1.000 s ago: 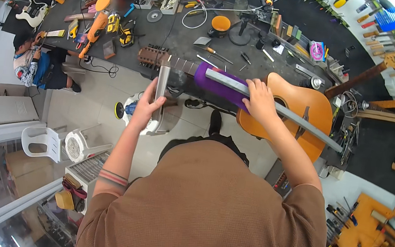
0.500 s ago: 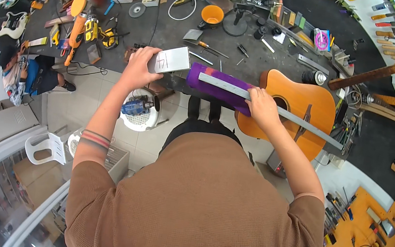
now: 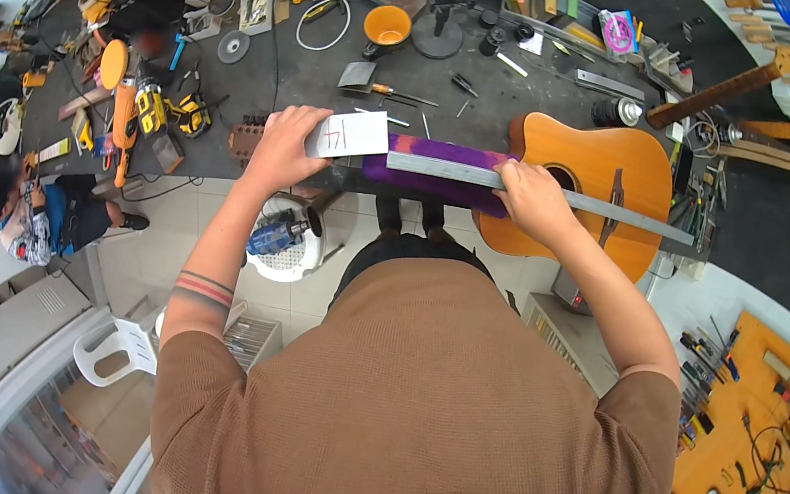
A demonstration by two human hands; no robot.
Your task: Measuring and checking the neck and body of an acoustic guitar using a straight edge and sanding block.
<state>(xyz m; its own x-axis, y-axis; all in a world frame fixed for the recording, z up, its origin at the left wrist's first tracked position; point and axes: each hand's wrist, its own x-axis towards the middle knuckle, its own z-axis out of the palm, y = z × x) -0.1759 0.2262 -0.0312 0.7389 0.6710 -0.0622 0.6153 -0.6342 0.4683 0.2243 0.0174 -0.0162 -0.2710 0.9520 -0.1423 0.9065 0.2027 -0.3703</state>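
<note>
Left hand (image 3: pixel 289 149): grip closed on white block (image 3: pixel 355 136), just beside grey bar (image 3: pixel 451 170). Right hand (image 3: pixel 535 198): grip closed over bar, above purple cloth (image 3: pixel 433 192) and guitar (image 3: pixel 597 159) at bench (image 3: pixel 563 94).

Guitar (image 3: pixel 596 149) along near edge of bench (image 3: pixel 312 84): headstock (image 3: pixel 246 140) left, body right. Cloth (image 3: pixel 429 187) between them. Bar (image 3: pixel 456 170) on cloth, right part across guitar body; right hand (image 3: pixel 533 198) on bar. Block (image 3: pixel 360 136) just left of bar, left hand (image 3: pixel 290 146) at its left end. Farther back: cup (image 3: pixel 386 28), stand (image 3: pixel 438 37) just right. Can (image 3: pixel 618 113) behind guitar body. Drill (image 3: pixel 191 115) left of headstock. Stool (image 3: pixel 283 265) on floor, near side, power tool (image 3: pixel 277 237) on it. Chair (image 3: pixel 116 351) left, nearer. Co-worker (image 3: pixel 42 208) far left.
</note>
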